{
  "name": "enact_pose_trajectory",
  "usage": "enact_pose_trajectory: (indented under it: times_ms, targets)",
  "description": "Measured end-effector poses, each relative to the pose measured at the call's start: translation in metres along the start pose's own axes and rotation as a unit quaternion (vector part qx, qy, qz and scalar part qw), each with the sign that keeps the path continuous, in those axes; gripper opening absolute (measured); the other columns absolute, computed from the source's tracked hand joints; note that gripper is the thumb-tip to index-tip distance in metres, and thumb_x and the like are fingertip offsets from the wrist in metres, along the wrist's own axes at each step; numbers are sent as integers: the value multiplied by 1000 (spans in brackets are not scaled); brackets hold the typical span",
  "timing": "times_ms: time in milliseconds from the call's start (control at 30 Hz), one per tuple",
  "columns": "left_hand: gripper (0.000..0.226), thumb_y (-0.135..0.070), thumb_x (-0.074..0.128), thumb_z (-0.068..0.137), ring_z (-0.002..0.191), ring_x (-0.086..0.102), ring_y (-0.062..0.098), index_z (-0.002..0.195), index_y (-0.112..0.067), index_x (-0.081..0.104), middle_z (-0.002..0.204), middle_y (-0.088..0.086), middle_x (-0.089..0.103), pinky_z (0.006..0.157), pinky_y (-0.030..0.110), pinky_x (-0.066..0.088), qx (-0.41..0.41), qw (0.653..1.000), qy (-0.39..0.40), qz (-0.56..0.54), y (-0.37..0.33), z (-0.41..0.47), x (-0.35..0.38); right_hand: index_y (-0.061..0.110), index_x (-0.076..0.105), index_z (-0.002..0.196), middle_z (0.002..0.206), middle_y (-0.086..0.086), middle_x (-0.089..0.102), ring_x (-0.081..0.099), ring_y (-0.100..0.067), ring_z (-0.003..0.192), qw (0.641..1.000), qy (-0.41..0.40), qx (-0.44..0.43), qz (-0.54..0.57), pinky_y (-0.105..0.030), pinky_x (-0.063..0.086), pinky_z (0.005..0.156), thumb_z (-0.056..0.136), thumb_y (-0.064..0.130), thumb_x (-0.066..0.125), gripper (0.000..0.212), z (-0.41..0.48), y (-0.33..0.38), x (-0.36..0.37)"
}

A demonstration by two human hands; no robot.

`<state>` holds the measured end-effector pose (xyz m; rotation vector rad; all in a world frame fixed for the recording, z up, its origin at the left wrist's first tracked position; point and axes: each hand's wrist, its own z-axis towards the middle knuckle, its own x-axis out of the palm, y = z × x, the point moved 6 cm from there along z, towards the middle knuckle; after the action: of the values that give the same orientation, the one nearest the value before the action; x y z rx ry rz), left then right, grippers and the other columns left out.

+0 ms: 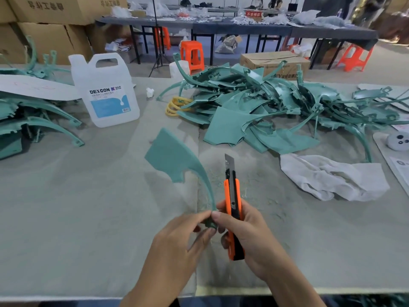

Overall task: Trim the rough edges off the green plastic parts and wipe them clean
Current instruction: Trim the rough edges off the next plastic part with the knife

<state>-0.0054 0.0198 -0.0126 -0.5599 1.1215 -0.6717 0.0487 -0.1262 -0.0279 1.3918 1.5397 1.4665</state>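
A curved green plastic part (172, 156) is pinched at its narrow near end by fingers of the left hand (177, 247). Right of its thin edge, an orange utility knife (231, 196) is gripped by curled fingers of the right hand (247, 238); a crumpled white cloth (327, 176) lies well apart.

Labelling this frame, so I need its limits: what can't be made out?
Head view:
- Part tip: hidden by fingers of left hand and right hand.
- Knife grip: partly covered by right hand.
- Jug label small print: too small.
- Pile lower pieces: buried under upper ones.
- Left stack: cut off by frame edge.
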Motion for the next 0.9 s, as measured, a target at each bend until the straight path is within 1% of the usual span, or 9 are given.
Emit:
enact_pose_trajectory:
  times_ms: [133,233,300,433,500,567,667,800,900]
  targets:
    - [46,-65,70,74,88,64,-6,116,-50,63,98,-32,68,73,6,45,-28,998,-58,-26,5,-6,-21,8,64,97,73,-3,61,56,-13,60,998,50,-26,-25,-28,48,51,85,19,80,23,-4,15,18]
    - [41,-66,67,74,84,64,-5,110,-47,68,90,-28,69,60,1,41,-49,989,-129,-53,4,-15,-34,0,62,100,77,-4,61,58,-16,68,997,66,-43,-26,-30,48,52,94,14,71,18,-6,22,32]
    - [36,-67,66,77,82,65,-4,104,-45,72,88,-26,70,58,2,42,-48,985,-149,-70,2,-20,-38,-1,62,103,78,-3,63,60,-17,72,997,67,-34,-14,-29,48,51,96,17,67,20,-6,21,36]
    - [31,-65,71,76,83,65,-4,100,-44,73,89,-28,71,59,5,45,-66,982,-144,-102,2,-20,-39,2,63,107,81,-4,64,63,-17,70,998,53,-16,2,-28,49,51,95,23,68,25,-7,18,37]
    - [25,-55,76,74,83,64,-5,97,-45,75,89,-26,71,60,4,43,-58,985,-127,-102,1,-21,-35,7,63,112,82,-6,62,61,-18,67,999,26,4,21,-28,48,53,93,20,71,24,-4,12,35]
    - [26,-58,78,75,84,65,-4,97,-44,76,90,-25,71,61,2,42,-48,989,-99,-97,2,-23,-30,12,64,120,86,-11,61,57,-24,70,998,1,36,56,-32,45,55,91,14,72,30,-2,5,34]
    - [45,-79,65,71,93,65,1,104,-48,72,98,-23,72,72,8,46,-107,980,-65,-156,21,-17,-25,3,66,120,78,-14,60,53,-25,63,992,-7,67,105,-28,41,50,87,8,72,34,-3,-2,33]
    - [48,-72,52,78,101,64,-2,113,-42,66,110,-21,69,92,31,52,-209,944,-182,-178,81,17,-43,9,69,119,71,-8,61,51,-17,55,986,20,78,148,-25,41,41,76,10,80,45,-12,-1,26]
    - [71,-68,45,86,128,52,15,142,-24,49,141,-1,54,112,45,40,-224,947,-206,-100,116,62,-63,18,77,109,75,-8,61,54,-19,56,986,66,64,136,-26,41,42,75,12,82,35,-20,5,26]
